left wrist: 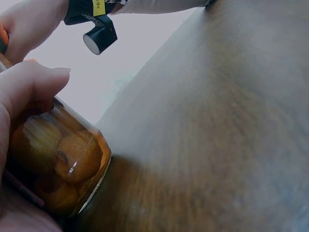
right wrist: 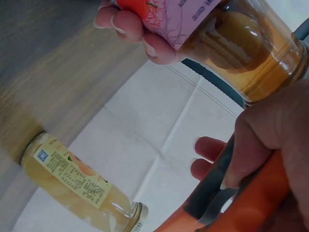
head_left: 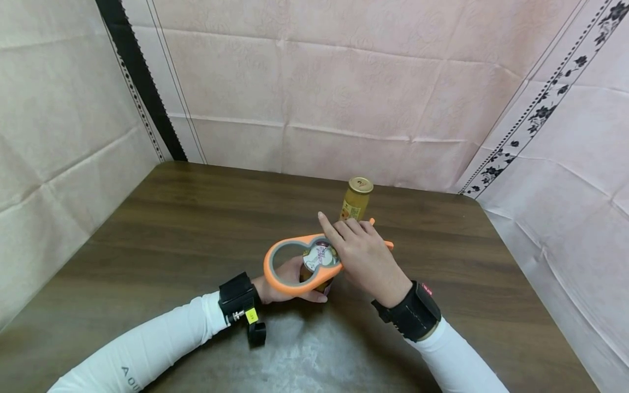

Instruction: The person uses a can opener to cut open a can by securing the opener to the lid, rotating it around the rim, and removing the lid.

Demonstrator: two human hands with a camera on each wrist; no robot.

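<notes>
My left hand (head_left: 290,270) grips a glass jar (left wrist: 60,154) low on its side; round brownish fruits show through the glass. The jar has a pink label (right wrist: 186,19) and a pale printed lid (head_left: 320,255). Around that lid lies an orange jar opener (head_left: 269,262) with grey-lined openings, its largest loop out to the left. My right hand (head_left: 371,262) holds the opener's handles from above, index finger stretched forward. In the right wrist view, the fingers and thumb wrap the orange and grey handles. The left wrist view shows the jar tilted.
A second jar (head_left: 356,202), yellowish with a gold lid, stands upright behind my right hand. The brown wooden table (head_left: 196,218) ends at a pale cloth backdrop (head_left: 319,98); similar cloth hangs at both sides.
</notes>
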